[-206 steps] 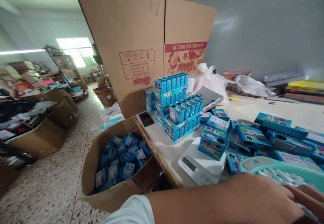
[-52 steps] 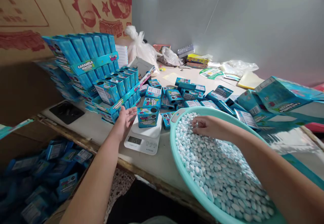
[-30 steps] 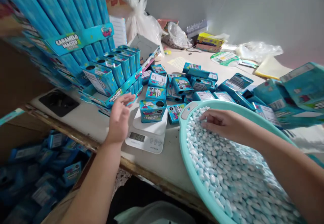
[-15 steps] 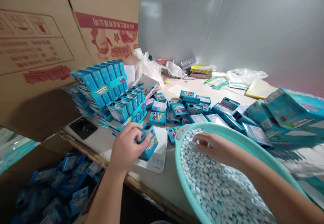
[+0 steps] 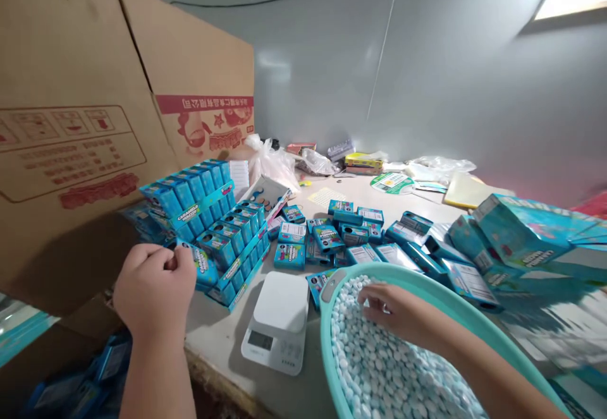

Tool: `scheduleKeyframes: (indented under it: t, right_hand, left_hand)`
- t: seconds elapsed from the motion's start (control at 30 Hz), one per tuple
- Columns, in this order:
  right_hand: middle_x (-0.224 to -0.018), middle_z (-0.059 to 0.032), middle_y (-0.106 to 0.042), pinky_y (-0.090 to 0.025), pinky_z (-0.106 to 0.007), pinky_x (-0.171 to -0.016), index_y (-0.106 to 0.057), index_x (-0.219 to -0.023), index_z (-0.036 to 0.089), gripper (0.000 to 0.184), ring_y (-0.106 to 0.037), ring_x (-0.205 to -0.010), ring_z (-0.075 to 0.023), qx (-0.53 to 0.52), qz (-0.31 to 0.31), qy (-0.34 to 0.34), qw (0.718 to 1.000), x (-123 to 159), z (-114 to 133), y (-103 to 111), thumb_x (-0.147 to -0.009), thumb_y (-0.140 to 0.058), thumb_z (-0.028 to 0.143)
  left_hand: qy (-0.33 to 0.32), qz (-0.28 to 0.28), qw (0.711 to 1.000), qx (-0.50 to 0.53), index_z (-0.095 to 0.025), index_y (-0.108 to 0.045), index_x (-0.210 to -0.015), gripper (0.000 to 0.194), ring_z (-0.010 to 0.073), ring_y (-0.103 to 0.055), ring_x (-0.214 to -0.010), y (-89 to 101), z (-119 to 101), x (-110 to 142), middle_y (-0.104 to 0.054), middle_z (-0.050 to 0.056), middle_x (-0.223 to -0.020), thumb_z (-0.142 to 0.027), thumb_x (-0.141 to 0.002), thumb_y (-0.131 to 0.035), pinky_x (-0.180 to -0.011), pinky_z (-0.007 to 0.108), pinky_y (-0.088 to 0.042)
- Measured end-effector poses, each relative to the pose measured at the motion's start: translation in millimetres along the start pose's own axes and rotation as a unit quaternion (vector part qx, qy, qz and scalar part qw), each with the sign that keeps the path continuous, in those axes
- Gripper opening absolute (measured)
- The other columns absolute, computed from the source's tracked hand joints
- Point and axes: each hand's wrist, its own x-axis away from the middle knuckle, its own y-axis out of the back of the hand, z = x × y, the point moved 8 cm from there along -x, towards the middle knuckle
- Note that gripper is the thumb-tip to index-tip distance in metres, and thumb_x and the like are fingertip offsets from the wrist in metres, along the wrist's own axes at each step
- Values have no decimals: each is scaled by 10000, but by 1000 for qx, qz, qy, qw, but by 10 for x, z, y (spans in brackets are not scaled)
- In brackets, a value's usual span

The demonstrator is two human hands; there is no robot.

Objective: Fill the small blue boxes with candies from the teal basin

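My left hand (image 5: 154, 289) is closed round a small blue candy box (image 5: 202, 263), held in the air left of the white scale (image 5: 277, 321), whose platform is bare. My right hand (image 5: 396, 310) lies in the teal basin (image 5: 332, 280) on a heap of pale blue-white candies (image 5: 379, 375), fingers curled and pinched at the candies. Trays of upright blue boxes (image 5: 222, 229) are stacked just beyond my left hand. Several loose blue boxes (image 5: 332, 236) lie scattered behind the scale and basin.
A big cardboard carton (image 5: 118, 122) stands at the left. A carton on the floor holds more blue boxes (image 5: 99, 368). Larger blue display boxes (image 5: 521, 242) pile up at the right. Plastic bags (image 5: 272, 160), papers and a yellow pad (image 5: 467, 188) line the grey wall.
My left hand took the blue box off the scale and carried it left and up, away from the scale. My right hand stays in the basin among the candies.
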Motion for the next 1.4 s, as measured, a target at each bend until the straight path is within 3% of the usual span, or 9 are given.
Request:
scheduleKeyframes:
  t: [0.23, 0.4, 0.67, 0.8, 0.93, 1.03, 1.17, 1.3, 1.4]
  right_hand:
    - [-846, -24, -695, -415, -294, -653, -669, -948, 241, 156, -625, -755, -185, -7, 12, -24, 1000, -8, -166, -75, -816, -586, 242]
    - [-842, -30, -723, -443, -354, -645, -662, -1024, 305, 232, -661, -755, -240, -49, 29, -39, 998, -20, -223, -124, -793, -636, 309]
    - [-857, -40, -731, -467, -397, -658, -677, -978, 336, 237, -679, -797, -287, -64, 14, -39, 997, -16, -235, -87, -742, -662, 313]
    - [-852, -45, -726, -459, -382, -654, -691, -983, 319, 236, -667, -767, -270, -61, -16, -29, 998, -26, -138, 2, -752, -647, 304]
    - [-872, -37, -724, -434, -334, -657, -711, -1006, 285, 248, -655, -769, -232, -53, -30, -41, 997, -29, -168, 20, -771, -637, 310]
    - [-853, -20, -716, -398, -295, -648, -719, -1026, 253, 270, -642, -756, -196, -46, -31, -54, 997, -38, -237, 8, -779, -613, 283]
    - [-870, -18, -727, -373, -286, -637, -730, -1046, 260, 284, -638, -764, -192, -44, -16, -65, 997, -54, -289, -30, -786, -615, 274]
    - [-855, -16, -720, -367, -286, -634, -721, -1026, 256, 262, -630, -751, -188, -49, -4, -76, 996, -62, -307, -57, -783, -625, 269]
    - [-826, -19, -695, -355, -290, -629, -689, -862, 228, 120, -602, -738, -180, -35, -8, -65, 997, -83, -283, -50, -810, -587, 264]
  left_hand:
    - [37, -27, 999, -10, -234, -307, -537, 348, 176, -330, -591, -227, 129, 41, -457, 27, -656, -138, -702, -598, -584, 318, -162]
    - [50, -26, 998, 9, -273, -255, -523, 410, 170, -277, -547, -375, 117, 126, -344, -15, -540, -159, -708, -603, -694, 372, -312]
    - [246, -148, 933, 216, -252, -467, -783, 266, 263, -581, -903, -585, 419, 423, -561, 39, -883, -406, -801, -683, -877, 438, -483]
    - [123, -91, 963, 222, -213, -577, -934, 240, 325, -554, -1204, -660, 197, 350, -602, 124, -1138, -348, -800, -723, -1073, 502, -418]
    - [-31, -59, 986, 151, -193, -630, -876, 225, 303, -609, -1069, -622, 120, 246, -641, 107, -960, -350, -789, -766, -1025, 482, -455]
    - [-73, -60, 985, 145, -186, -667, -872, 252, 276, -619, -963, -612, 251, 174, -632, 96, -890, -376, -769, -797, -871, 406, -517]
    - [-55, -126, 980, 142, -219, -545, -695, 347, 232, -578, -771, -544, 431, 175, -571, 43, -752, -358, -665, -862, -734, 374, -494]
    - [77, -190, 965, 166, -261, -347, -646, 526, 198, -509, -711, -451, 597, 325, -483, -1, -735, -373, -644, -861, -749, 389, -472]
    - [123, -179, 963, 161, -268, -333, -641, 535, 195, -471, -704, -414, 581, 448, -440, -18, -710, -392, -678, -851, -763, 390, -452]
